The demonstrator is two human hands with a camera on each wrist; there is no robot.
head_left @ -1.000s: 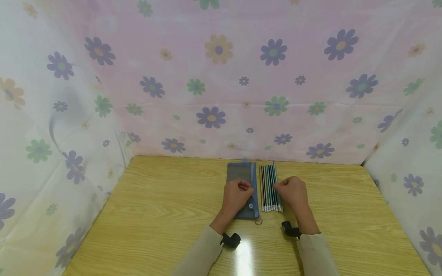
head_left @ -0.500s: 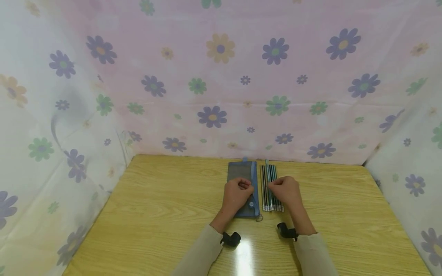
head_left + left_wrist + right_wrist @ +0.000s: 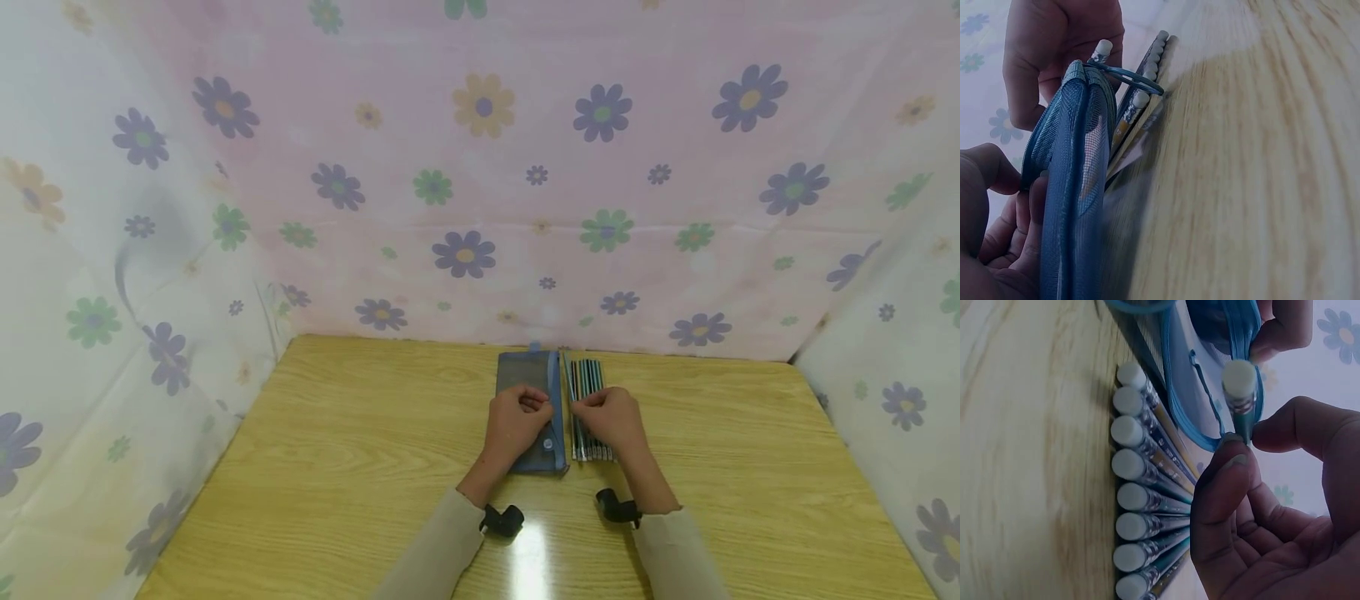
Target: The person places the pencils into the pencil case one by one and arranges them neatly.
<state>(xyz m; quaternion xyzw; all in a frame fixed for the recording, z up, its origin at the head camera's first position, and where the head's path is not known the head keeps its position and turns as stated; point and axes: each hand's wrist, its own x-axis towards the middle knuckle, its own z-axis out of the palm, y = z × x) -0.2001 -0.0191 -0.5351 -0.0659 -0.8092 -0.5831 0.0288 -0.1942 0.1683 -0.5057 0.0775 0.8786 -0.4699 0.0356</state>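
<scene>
My left hand pinches the edge of a blue mesh zip pouch, holding its mouth parted. The pouch lies on the table with its long opening facing right. Between thumb and fingertips, my right hand pinches a teal pencil by its body, the white eraser end toward me. This pencil is raised above the others, right at the pouch's opening. Beside the pouch, a row of several pencils lies side by side, eraser ends toward me.
A wood-grain table lies under everything. Flowered cloth hangs behind it and along both sides. A metal key ring hangs from the pouch's near corner. Black wrist cameras sit on both wrists.
My right hand has lifted a pencil from the right end of the row and carried it left across the others to the pouch's opening. The left hand keeps its hold on the pouch.
</scene>
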